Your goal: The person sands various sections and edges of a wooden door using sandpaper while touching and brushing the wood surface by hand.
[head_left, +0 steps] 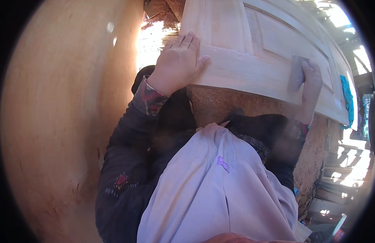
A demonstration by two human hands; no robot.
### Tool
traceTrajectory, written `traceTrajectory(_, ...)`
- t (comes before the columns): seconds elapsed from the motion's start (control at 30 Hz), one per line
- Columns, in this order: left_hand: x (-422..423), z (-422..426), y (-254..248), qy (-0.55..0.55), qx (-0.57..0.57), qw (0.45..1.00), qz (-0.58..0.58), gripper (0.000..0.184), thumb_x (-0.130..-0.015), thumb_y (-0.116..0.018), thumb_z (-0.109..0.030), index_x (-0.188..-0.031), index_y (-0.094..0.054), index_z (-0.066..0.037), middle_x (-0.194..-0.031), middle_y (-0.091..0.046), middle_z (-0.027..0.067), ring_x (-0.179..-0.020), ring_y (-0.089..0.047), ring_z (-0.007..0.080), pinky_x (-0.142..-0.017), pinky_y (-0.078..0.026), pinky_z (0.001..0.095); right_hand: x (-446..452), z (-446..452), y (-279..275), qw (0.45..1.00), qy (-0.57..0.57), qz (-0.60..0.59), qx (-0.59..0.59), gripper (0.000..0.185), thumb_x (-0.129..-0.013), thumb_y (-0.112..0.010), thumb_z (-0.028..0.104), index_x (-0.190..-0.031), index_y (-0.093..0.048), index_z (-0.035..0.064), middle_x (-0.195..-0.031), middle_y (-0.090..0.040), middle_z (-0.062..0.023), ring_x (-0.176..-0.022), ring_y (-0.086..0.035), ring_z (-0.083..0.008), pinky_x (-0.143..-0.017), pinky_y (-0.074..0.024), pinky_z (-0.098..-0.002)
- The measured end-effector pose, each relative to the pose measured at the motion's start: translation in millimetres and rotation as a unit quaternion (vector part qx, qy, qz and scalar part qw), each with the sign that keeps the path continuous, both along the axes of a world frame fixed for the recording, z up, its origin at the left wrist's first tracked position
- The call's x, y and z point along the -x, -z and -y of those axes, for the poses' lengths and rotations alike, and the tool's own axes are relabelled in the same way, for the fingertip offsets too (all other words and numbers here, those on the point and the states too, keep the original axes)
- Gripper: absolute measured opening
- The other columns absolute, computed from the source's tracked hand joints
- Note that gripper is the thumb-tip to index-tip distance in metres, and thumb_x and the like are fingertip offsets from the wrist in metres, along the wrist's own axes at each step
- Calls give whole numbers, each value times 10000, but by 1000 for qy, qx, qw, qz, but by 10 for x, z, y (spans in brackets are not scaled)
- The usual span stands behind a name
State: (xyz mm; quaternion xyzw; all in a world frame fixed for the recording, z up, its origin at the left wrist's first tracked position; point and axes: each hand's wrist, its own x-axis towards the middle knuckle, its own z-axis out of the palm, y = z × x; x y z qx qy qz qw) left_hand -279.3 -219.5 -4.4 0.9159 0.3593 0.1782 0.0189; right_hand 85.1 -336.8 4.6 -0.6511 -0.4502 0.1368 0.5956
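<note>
A pale wooden panelled door lies in front of me, with recessed panels and raised mouldings. My left hand rests flat on its left end, fingers stretched out over the edge and thumb apart. My right hand grips a dark greyish sanding block against the door's near rail, toward the right. The block's underside is hidden, and the right hand is slightly blurred.
A large smooth wooden board stands close on my left. A teal cloth hangs at the door's right end. Reddish-brown ground shows below the door. Wood pieces lie at the lower right in patchy sunlight.
</note>
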Motion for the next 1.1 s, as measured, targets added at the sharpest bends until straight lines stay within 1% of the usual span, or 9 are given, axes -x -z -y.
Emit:
traceTrajectory(0.17,-56,304,67,18,-35,999,12,568,-929,-521,-361,-1301,-463,65,-1329,-494,249,-1261,-454,380,-1066,-334,446,836,-62,-114,953,21,295,70,172,-895,-627,219,-964,-595,64,-737,-649,-96,-637,-636,-243,-596,-481,-312)
traceTrajectory(0.27,2,452,52,46,-25,998,34,537,-917,-531,-339,-1271,-494,63,-1300,-521,244,-1236,-482,363,-1059,-346,440,1123,-32,-111,943,-59,289,152,179,-878,-626,212,-992,-593,77,-834,-643,-168,-744,-638,-349,-654,-494,-376)
traceTrajectory(0.47,154,616,-111,217,199,953,76,539,-918,-559,-333,-1301,-481,38,-1349,-479,236,-1289,-425,371,-1066,-333,441,1172,7,-48,928,-92,336,131,161,-915,-579,158,-1021,-604,40,-957,-670,-155,-837,-656,-309,-721,-499,-358)
traceTrajectory(0.53,142,652,-121,264,243,928,98,589,-906,-576,-355,-1323,-451,41,-1375,-444,243,-1310,-394,380,-1071,-325,440,1241,34,-86,982,-142,88,92,183,-941,-543,133,-1081,-589,24,-1001,-672,-117,-892,-654,-255,-780,-497,-342)
traceTrajectory(0.6,6,725,-82,245,219,936,126,686,-891,-595,-397,-1368,-389,51,-1412,-388,262,-1338,-348,399,-1082,-306,442,1376,26,-104,964,-195,-179,6,216,-961,-515,121,-1141,-563,11,-1055,-659,-91,-951,-639,-206,-838,-489,-330)
traceTrajectory(0.67,-111,753,-22,198,141,953,181,821,-841,-634,-465,-1381,-335,75,-1408,-357,305,-1326,-338,442,-1079,-305,463,1591,-4,-85,855,-247,-439,-121,258,-976,-493,122,-1202,-528,3,-1116,-631,-78,-1014,-610,-162,-896,-476,-323)
traceTrajectory(0.77,-271,765,44,189,143,938,252,984,-793,-663,-539,-1414,-237,94,-1433,-274,345,-1347,-273,476,-1100,-259,480,1722,-11,46,748,-316,-572,-113,302,-975,-492,130,-1253,-491,10,-1173,-602,-109,-1065,-589,-166,-947,-456,-326)
traceTrajectory(1.0,-321,806,88,205,312,845,382,1031,-775,-678,-555,-1429,-215,93,-1460,-234,331,-1374,-212,477,-1123,-208,467,1766,26,74,820,-299,-483,-69,267,-975,-501,136,-1187,-537,-23,-1107,-631,-93,-1001,-618,-158,-893,-497,-318)
traceTrajectory(1.1,-279,831,134,218,262,845,412,914,-820,-680,-454,-1419,-255,90,-1443,-296,301,-1361,-279,433,-1115,-234,443,1783,49,113,841,-351,-411,-15,225,-965,-540,144,-1103,-599,-23,-1003,-662,-62,-901,-632,-129,-822,-506,-275)
